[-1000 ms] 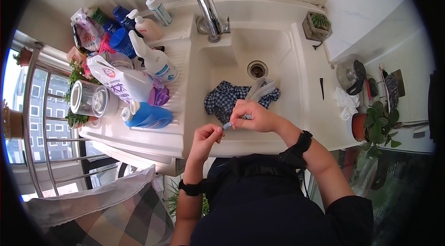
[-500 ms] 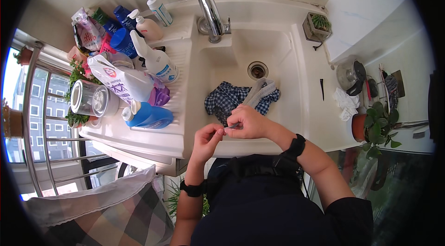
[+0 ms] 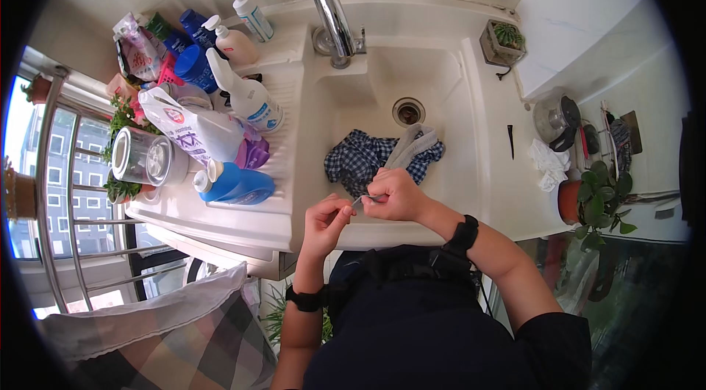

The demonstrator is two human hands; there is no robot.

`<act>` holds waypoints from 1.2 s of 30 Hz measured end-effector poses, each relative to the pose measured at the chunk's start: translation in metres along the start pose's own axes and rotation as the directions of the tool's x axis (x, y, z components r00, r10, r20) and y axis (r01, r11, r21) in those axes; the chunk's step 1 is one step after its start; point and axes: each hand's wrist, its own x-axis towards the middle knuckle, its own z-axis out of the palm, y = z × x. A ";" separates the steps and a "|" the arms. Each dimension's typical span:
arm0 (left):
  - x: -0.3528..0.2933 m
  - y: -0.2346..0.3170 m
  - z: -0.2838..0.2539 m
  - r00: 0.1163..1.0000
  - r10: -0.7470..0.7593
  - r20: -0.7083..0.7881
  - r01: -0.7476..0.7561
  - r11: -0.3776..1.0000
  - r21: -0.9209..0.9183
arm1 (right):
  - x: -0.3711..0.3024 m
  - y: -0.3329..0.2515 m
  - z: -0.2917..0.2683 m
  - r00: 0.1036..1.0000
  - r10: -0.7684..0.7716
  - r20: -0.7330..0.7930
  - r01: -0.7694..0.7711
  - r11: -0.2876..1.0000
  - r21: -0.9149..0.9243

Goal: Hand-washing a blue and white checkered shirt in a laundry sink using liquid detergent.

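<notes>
White sink holds checked cloth; both hands pinch it.

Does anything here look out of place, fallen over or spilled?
Yes. A blue bottle and a white pouch lie on their sides on the drainboard. A checked cloth sits crumpled in the sink. No spill is visible.

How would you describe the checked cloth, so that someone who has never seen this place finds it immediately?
Start at the white sink under the curved metal tap. In its basin, just in front of the round drain, lies the checked cloth, crumpled, with a grey piece of fabric over its right part. It is the only dark blue and white checked thing in the basin, just beyond the right hand.
</notes>
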 end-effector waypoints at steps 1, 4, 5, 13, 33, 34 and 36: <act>0.000 0.000 0.000 1.000 0.004 0.001 -0.004 1.000 0.007 | -0.001 0.001 0.000 1.000 -0.011 -0.026 0.011 1.000 -0.010; 0.001 0.001 0.001 1.000 0.009 0.002 -0.009 1.000 0.011 | -0.004 0.005 -0.001 0.998 -0.018 -0.059 0.016 0.999 -0.032; 0.001 0.001 0.001 1.000 0.009 0.003 -0.009 1.000 0.007 | -0.004 0.006 -0.001 0.998 -0.014 -0.067 0.011 0.999 -0.045; 0.000 -0.002 0.000 1.000 0.017 -0.017 -0.017 1.000 -0.018 | -0.009 0.010 -0.004 0.993 0.035 -0.111 -0.041 0.998 -0.051; -0.001 -0.002 0.000 0.999 0.009 -0.035 -0.011 0.999 -0.047 | -0.021 0.026 -0.014 0.962 0.244 -0.123 -0.228 0.965 0.125; -0.001 -0.003 0.000 0.999 0.008 -0.041 -0.010 0.999 -0.052 | -0.022 0.027 -0.014 0.958 0.258 -0.127 -0.242 0.962 0.129; -0.001 -0.005 -0.001 0.999 0.007 -0.047 -0.009 0.998 -0.058 | -0.023 0.028 -0.015 0.953 0.272 -0.130 -0.255 0.958 0.132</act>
